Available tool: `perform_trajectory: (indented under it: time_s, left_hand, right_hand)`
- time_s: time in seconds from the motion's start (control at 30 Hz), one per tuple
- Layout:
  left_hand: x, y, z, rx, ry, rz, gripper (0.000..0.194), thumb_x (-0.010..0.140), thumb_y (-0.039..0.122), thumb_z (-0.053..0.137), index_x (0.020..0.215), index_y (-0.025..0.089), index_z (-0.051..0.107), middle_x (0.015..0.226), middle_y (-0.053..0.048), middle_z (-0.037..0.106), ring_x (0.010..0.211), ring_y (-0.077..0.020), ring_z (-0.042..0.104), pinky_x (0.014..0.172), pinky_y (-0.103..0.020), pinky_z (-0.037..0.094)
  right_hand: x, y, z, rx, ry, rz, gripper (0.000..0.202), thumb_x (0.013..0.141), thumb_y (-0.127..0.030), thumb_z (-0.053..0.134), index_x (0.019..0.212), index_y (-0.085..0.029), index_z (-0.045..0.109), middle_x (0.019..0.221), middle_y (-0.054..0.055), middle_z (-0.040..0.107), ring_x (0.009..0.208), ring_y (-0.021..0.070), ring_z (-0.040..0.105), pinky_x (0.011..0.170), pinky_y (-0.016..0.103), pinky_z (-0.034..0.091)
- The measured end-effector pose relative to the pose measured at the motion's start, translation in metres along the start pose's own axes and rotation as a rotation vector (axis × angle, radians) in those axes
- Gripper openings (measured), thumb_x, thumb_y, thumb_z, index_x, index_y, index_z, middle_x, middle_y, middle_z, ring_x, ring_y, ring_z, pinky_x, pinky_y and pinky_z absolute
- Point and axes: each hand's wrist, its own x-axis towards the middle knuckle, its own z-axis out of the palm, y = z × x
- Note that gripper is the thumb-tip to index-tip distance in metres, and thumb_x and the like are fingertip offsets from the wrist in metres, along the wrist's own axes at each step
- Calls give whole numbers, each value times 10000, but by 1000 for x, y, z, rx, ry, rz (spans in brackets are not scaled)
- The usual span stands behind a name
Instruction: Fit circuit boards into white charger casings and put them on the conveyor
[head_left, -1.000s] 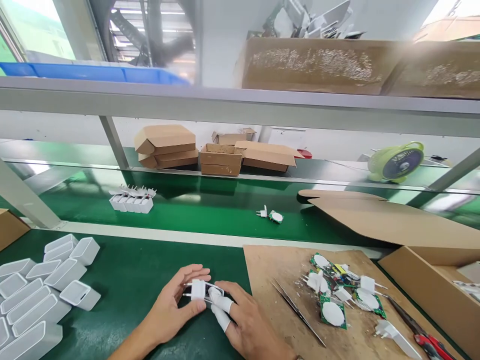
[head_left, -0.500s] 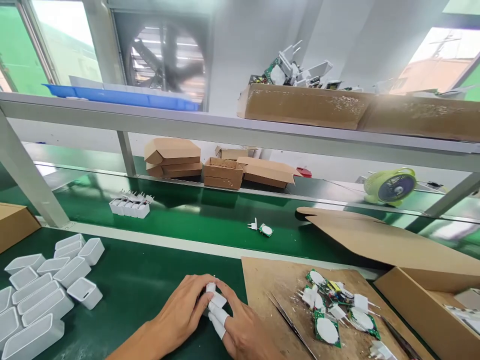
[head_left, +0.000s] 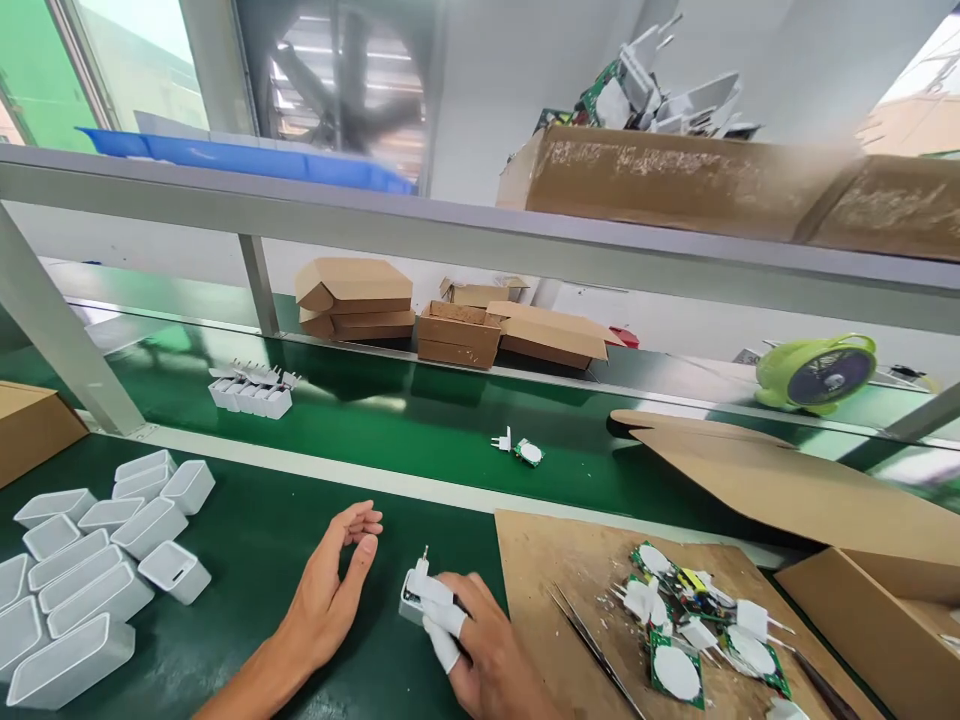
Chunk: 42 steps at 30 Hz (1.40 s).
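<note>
My right hand (head_left: 480, 635), with white covers on two fingertips, holds a white plug housing (head_left: 412, 603) upright on the green mat. A metal-pinned plug part (head_left: 422, 570) sticks up from the top of that housing. My left hand (head_left: 330, 590) hovers over the mat to the left, its fingers curved and apart, with nothing in it. Several empty white housings (head_left: 90, 580) lie at the far left. On a brown board (head_left: 540, 560) to the right are tweezers (head_left: 596, 645) and several circuit boards with white round pads (head_left: 676, 672).
A row of filled housings (head_left: 251, 392) and a small circuit board (head_left: 529, 453) lie on the green belt (head_left: 390, 420). An open carton (head_left: 862, 610) stands at the right. A shelf beam (head_left: 450, 225) crosses above, and a green fan (head_left: 817, 373) stands behind.
My left hand has let go of the housing and moved left, its fingers opening. My right hand still holds the housing. The view has shifted slightly.
</note>
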Motion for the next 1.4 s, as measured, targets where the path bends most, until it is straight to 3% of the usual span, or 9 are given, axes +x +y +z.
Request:
perform_trajectory:
  time_s: [0.13, 0.33, 0.47, 0.53, 0.7, 0.87, 1.1, 1.27, 1.4]
  left_hand:
    - [-6, -3, 1, 60, -48, 59, 450, 1087, 547, 456, 1442, 281, 534, 1358, -91, 664, 1235, -222, 654, 1129, -483, 545]
    - [-13, 9, 4, 240, -107, 397, 383, 1102, 339, 496, 1476, 368, 575, 1388, -66, 645, 1249, -186, 677, 1080, -347, 608]
    - [-16, 13, 8, 389, -224, 671, 460, 1096, 340, 507, 1556, 319, 507, 1548, -139, 545, 1373, -242, 617, 1120, -400, 594]
    - [-20, 9, 13, 452, -227, 723, 487, 1086, 331, 530, 1569, 290, 484, 1540, -158, 563, 1386, -259, 614, 1118, -410, 596]
    - [-25, -2, 20, 321, -125, 455, 482, 1031, 367, 665, 1477, 322, 489, 1259, -49, 747, 1027, -167, 785, 943, -276, 671]
    - [-24, 1, 20, 205, -134, 363, 428, 1011, 359, 693, 1409, 384, 538, 1181, 34, 766, 932, -122, 790, 873, -216, 676]
    - [-26, -5, 20, 213, -144, 368, 420, 1032, 391, 661, 1429, 385, 523, 1232, 9, 755, 955, -128, 787, 886, -234, 681]
    - [-27, -8, 19, 275, -126, 410, 396, 1048, 449, 632, 1419, 374, 519, 1233, -1, 753, 934, -134, 793, 861, -237, 687]
    - [-28, -8, 18, 280, -144, 417, 370, 1057, 434, 617, 1407, 367, 517, 1236, 6, 742, 970, -131, 788, 892, -238, 679]
  right_hand:
    - [0, -1, 4, -65, -69, 26, 607, 732, 59, 498, 1260, -203, 644, 1339, 112, 659, 1091, 275, 660, 933, 416, 645]
    - [1, -2, 4, 38, 127, -32, 610, 865, 51, 428, 1384, -233, 574, 1312, 119, 640, 1071, 232, 642, 924, 382, 631]
    - [-6, 3, 9, -20, -17, 15, 658, 663, 90, 451, 1226, -199, 634, 1289, 113, 658, 1072, 266, 653, 936, 454, 645]
    - [-12, 7, 13, -45, -37, 7, 657, 684, 91, 454, 1250, -196, 622, 1322, 124, 655, 1139, 277, 664, 970, 473, 643]
    - [-12, 7, 15, 53, 121, 96, 543, 1007, -106, 544, 1520, -237, 425, 1465, 147, 586, 1258, 239, 672, 1049, 387, 621]
    - [2, -4, 0, 80, 16, 57, 536, 938, -8, 503, 1394, -286, 539, 1214, 58, 687, 1039, 233, 694, 907, 395, 655]
    - [8, -9, -8, -6, -76, 66, 540, 895, 10, 483, 1364, -242, 569, 1175, 84, 662, 976, 252, 678, 840, 401, 653]
    - [-1, 3, 6, 275, -14, 107, 459, 1017, -101, 534, 1434, -292, 538, 1240, 72, 645, 1076, 201, 677, 943, 342, 613]
    - [-8, 9, 12, 268, -22, 113, 499, 1002, -73, 505, 1435, -316, 559, 1294, 68, 647, 1160, 204, 673, 1021, 350, 581]
